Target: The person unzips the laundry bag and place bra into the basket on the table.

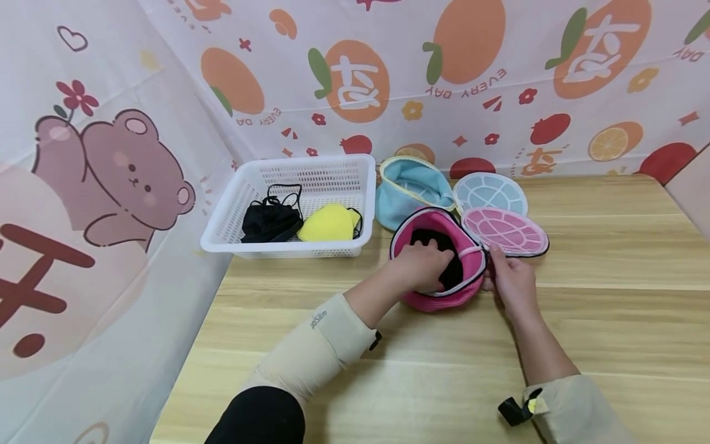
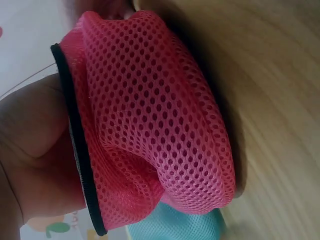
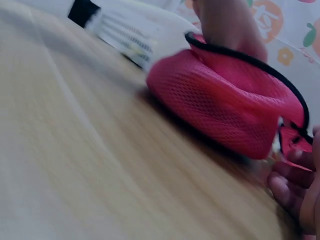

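Observation:
A pink mesh laundry bag [image 1: 444, 302] with dark trim stands on the table, its round lid [image 1: 505, 231] folded out to the right. My left hand [image 1: 424, 265] reaches down through the opening, fingers spread against a black cloth item [image 1: 455, 271] inside. In the left wrist view the mesh wall [image 2: 150, 100] hides these fingers. With thumb and fingers, my right hand [image 1: 516, 280] pinches the bag's edge beside the lid's hinge. The right wrist view shows that hand [image 3: 300, 195] at the frame edge, by the bag's trim.
Behind the pink bag sits a blue mesh bag [image 1: 394, 203], its round lid [image 1: 490, 194] laid out to the right. At the left, a white plastic basket [image 1: 222, 237] holds a black corded item [image 1: 272, 222] and a yellow cup-shaped item [image 1: 330, 223]. Printed cloth hangs behind.

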`<state>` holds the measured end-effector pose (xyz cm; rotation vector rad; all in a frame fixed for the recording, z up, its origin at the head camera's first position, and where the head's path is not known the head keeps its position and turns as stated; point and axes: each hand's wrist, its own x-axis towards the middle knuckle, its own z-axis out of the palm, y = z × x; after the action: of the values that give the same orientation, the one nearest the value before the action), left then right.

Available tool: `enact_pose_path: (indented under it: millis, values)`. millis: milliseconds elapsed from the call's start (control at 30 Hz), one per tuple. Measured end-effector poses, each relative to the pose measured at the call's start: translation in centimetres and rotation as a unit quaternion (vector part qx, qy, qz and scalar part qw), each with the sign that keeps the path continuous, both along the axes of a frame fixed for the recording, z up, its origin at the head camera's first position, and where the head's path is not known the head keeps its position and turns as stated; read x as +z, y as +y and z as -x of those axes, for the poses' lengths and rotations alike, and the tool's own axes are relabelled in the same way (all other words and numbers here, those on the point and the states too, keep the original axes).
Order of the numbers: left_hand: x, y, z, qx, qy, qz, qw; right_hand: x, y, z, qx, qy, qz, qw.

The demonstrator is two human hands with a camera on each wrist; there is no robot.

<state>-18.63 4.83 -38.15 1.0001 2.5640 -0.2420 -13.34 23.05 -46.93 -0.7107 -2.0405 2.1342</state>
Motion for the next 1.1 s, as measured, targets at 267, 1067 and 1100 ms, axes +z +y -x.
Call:
enact_pose_path:
  millis: [267, 1067, 1100]
  values:
    - [-0.8, 0.9, -0.1, -0.005, 0.039, 0.035, 0.9986, 0.0, 0.8, -0.4, 0.17, -0.005, -0.117, 0.978]
    - [2.2, -1.3, 2.9, 0.0, 0.123, -0.317, 0.9406, -0.8, -0.4, -0.5, 0.126, 0.089, -0.021, 0.988]
    - [2.8, -1.5, 2.9, 0.004, 0.128, -0.35, 0.928, -0.8, -0.4, -0.4, 0.123, 0.09, -0.019, 0.988]
